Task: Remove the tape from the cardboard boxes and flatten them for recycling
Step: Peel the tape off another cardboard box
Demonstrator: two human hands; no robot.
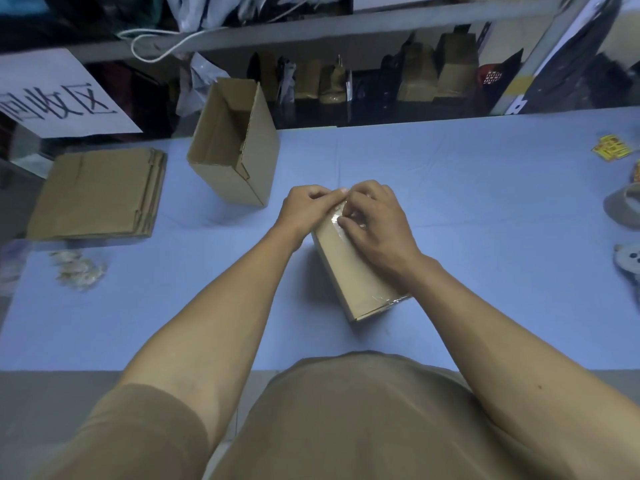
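Blue cloth table [467, 188], taped (glossy) cardboard box [349, 271]

Open blue table [485, 188] right of the taped box [356, 282]; roll of tape [623, 209] and yellow stickers [611, 150] sit at the far right edge. Left: open box [235, 147] stands near, flattened stack [100, 194] and tape scraps [78, 270] farther out. Bare strip along the near edge.

White paper sign [59, 95]: large black handwritten characters "回收区", seen upside down.
Yellow labels [611, 151]: print illegible.
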